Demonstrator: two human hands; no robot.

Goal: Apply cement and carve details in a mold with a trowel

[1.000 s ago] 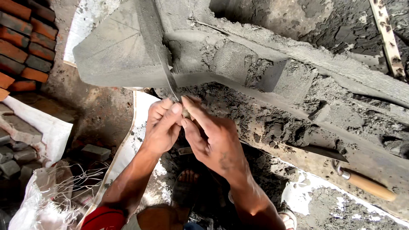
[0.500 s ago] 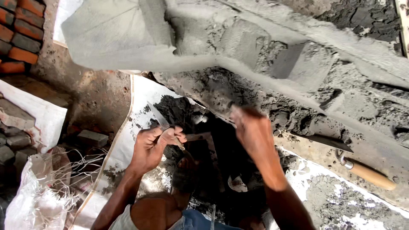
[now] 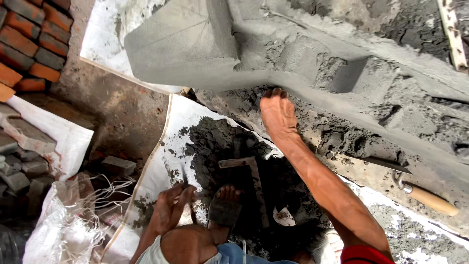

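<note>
My right hand [image 3: 276, 115] reaches up and presses flat against rough wet mortar, its fingertips tucked under the smoothed grey cement ledge [image 3: 229, 78]. It holds nothing. My left hand [image 3: 171, 205] is low, beside my sandalled foot [image 3: 224, 208], closed around a thin dark tool [image 3: 187, 182] that sticks up from the fist. Both are over a white sheet [image 3: 195, 115] with a dark mortar pile [image 3: 215, 142] on it.
A trowel with a wooden handle [image 3: 427, 199] lies on the cement slope at the right. A metal square [image 3: 250, 168] rests on the mortar pile. Red bricks [image 3: 29, 44] are stacked at upper left, with grey blocks [image 3: 117, 165] and white sacks [image 3: 53, 230] below. A wooden strip [image 3: 452, 34] lies at top right.
Both hands were together at the ledge corner a second ago. The left hand has dropped down to the foot with the thin tool, and the right hand has moved up onto the mortar.
</note>
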